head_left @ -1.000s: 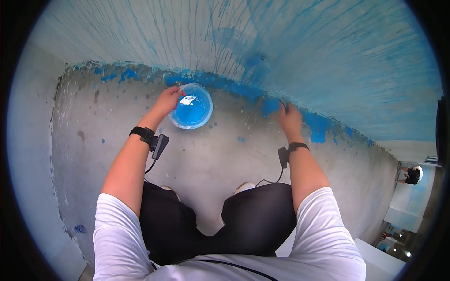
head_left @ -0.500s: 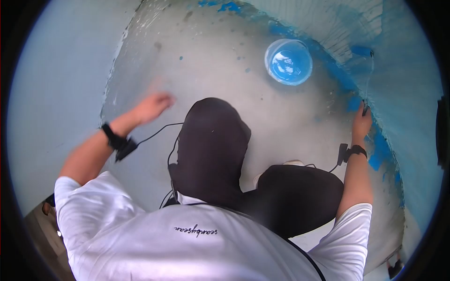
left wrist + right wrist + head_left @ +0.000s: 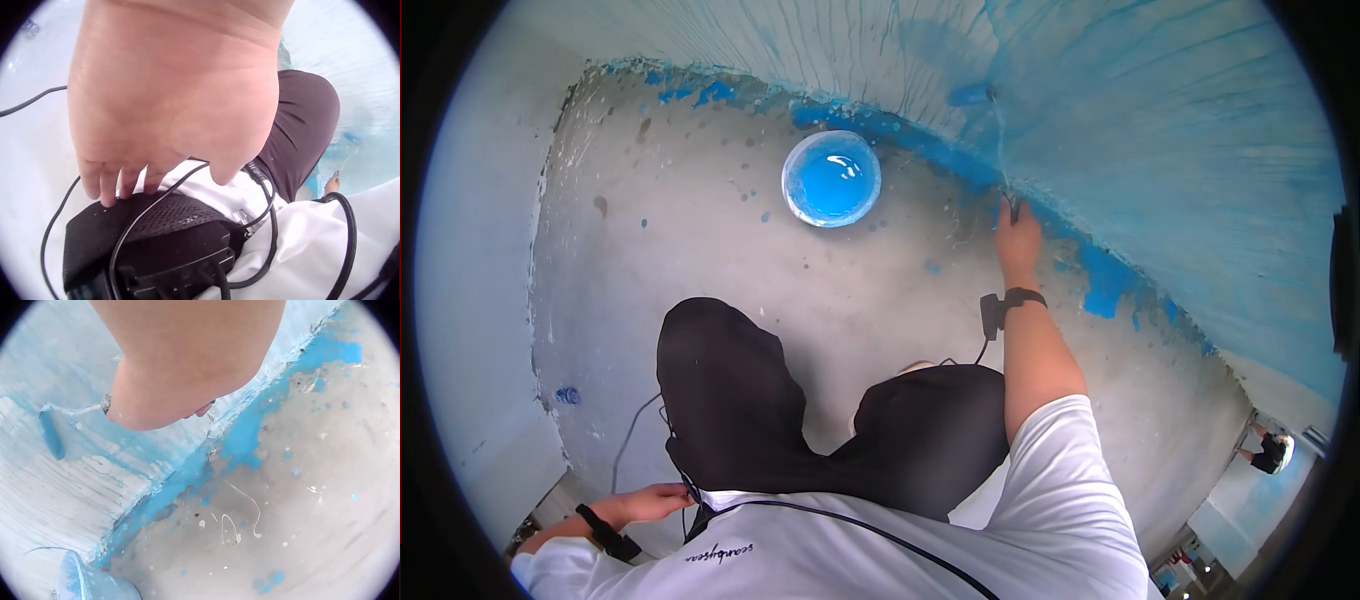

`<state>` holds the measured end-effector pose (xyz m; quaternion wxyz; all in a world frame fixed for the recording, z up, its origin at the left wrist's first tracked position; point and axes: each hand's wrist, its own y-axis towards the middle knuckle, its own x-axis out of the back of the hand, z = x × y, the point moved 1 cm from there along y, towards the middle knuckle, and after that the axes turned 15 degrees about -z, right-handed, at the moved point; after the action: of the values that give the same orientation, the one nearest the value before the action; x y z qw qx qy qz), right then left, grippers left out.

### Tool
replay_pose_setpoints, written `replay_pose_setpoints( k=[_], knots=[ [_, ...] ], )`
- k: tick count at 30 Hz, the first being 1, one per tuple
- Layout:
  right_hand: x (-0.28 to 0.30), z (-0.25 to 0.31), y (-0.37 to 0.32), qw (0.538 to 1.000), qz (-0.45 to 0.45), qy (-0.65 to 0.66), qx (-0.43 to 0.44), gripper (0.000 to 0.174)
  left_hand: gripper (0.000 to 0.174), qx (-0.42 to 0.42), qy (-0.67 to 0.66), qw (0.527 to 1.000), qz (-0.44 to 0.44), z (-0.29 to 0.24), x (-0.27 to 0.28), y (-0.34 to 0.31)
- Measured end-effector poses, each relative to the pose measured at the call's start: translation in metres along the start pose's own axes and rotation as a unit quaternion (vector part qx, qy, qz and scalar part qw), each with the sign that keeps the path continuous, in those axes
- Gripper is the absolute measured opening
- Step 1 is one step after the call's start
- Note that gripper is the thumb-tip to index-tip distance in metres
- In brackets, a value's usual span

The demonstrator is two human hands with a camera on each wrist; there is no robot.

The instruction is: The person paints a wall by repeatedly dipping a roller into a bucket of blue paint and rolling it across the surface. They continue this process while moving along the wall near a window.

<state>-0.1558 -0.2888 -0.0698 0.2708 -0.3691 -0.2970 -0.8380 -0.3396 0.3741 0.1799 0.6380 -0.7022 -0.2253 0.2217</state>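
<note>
- Right hand [image 3: 1018, 243]: curled round the paint roller [image 3: 972, 95]; roller's head forward at the wall [image 3: 1150, 150], long axis crosswise.
- Bucket [image 3: 791, 198]: left of this nearer hand.
- Left hand [image 3: 175, 94]: fingers extended at black device [image 3: 94, 237].

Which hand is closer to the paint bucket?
The right hand. It holds the roller a little way to the right of the paint bucket, not touching it. The left hand is much farther away, back at the person's left side.
</note>
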Motion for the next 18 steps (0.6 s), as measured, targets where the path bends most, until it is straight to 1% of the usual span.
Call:
replay_pose_setpoints(
  k=[1, 2, 3, 4, 5, 6, 8, 9, 11, 12, 14, 15, 17, 18],
  knots=[
    [0.003, 0.0, -0.001, 1.0, 0.008, -0.004, 0.004, 0.044, 0.049, 0.01, 0.043, 0.999, 0.013, -0.004, 0.0, 0.002],
    [0.002, 0.002, 0.003, 1.0, 0.017, -0.009, 0.008, 0.043, 0.049, 0.008, 0.04, 0.999, 0.012, -0.014, 0.004, 0.002],
    [0.003, 0.003, 0.003, 1.0, 0.018, -0.008, 0.012, 0.043, 0.046, -0.075, 0.129, 0.989, -0.007, -0.022, 0.005, 0.0],
    [0.005, 0.004, 0.002, 1.0, 0.01, 0.004, 0.002, 0.044, 0.044, -0.156, 0.216, 0.963, -0.027, -0.032, 0.007, -0.004],
    [0.008, 0.005, 0.001, 1.0, 0.001, 0.015, -0.006, 0.044, 0.047, -0.168, 0.234, 0.958, -0.02, -0.052, 0.009, -0.007],
    [0.012, 0.006, -0.002, 1.0, 0.003, 0.015, -0.003, 0.044, 0.047, -0.168, 0.231, 0.958, -0.021, -0.045, 0.009, -0.005],
    [0.014, 0.007, -0.001, 0.998, 0.017, 0.053, -0.032, 0.048, 0.044, -0.197, 0.245, 0.949, -0.009, -0.032, 0.016, 0.003],
    [0.011, 0.004, -0.003, 0.998, 0.019, 0.053, -0.03, 0.048, 0.044, -0.196, 0.242, 0.95, -0.01, -0.027, 0.016, 0.003],
    [0.008, 0.0, -0.007, 0.999, -0.04, 0.007, 0.007, 0.05, 0.041, -0.272, 0.217, 0.937, -0.037, -0.023, 0.017, 0.004],
    [0.009, -0.003, -0.006, 0.999, -0.036, 0.006, 0.008, 0.05, 0.041, -0.27, 0.214, 0.938, -0.036, -0.02, 0.018, 0.007],
    [0.008, -0.006, -0.003, 0.999, 0.031, -0.029, -0.017, 0.053, 0.041, -0.372, 0.219, 0.899, -0.072, -0.021, 0.026, 0.014],
    [0.007, -0.006, -0.004, 0.999, 0.034, -0.03, -0.016, 0.053, 0.041, -0.371, 0.217, 0.9, -0.071, -0.023, 0.03, 0.016],
    [0.005, -0.004, -0.007, 1.0, -0.019, -0.02, 0.0, 0.052, 0.039, -0.309, 0.381, 0.871, -0.018, -0.025, 0.04, 0.019],
    [0.005, -0.004, -0.008, 1.0, -0.014, -0.021, 0.003, 0.052, 0.039, -0.308, 0.376, 0.874, -0.017, -0.026, 0.039, 0.018]
  ],
)
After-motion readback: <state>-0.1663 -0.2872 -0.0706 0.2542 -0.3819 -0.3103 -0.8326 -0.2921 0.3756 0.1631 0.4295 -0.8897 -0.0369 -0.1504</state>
